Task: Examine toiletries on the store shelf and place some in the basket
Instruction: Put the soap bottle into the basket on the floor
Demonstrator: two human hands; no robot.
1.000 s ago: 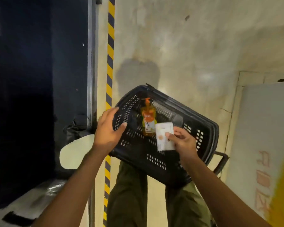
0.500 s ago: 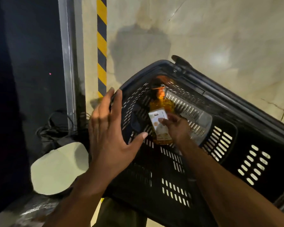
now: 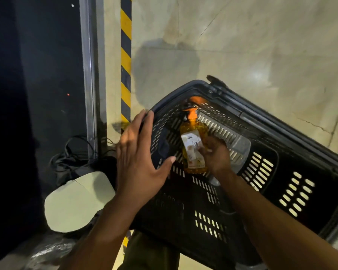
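Basket (image 3: 183,227): black, slotted walls, standing on the pale floor (image 3: 242,45) and seen from above.
Bottle (image 3: 191,125): orange, with a pump top, lying inside the basket near its far left corner, pump towards the far rim.
Pack (image 3: 190,147): small and white, lying over the bottle's middle, inside the basket.
Right hand (image 3: 217,154): reaching into the basket, fingers curled onto the pack's right edge. Blur hides exactly how they pinch it.
Left hand (image 3: 139,158): above the basket's left rim, fingers straight and slightly spread, thumb held out wide. Whether it touches the rim, I cannot tell.
Tape (image 3: 125,61): yellow-and-black stripe on the floor, left of the basket.
Cables (image 3: 70,152): dark tangle further left of the basket, beyond the tape.
Trousers (image 3: 150,254): olive, just below the basket's near wall.
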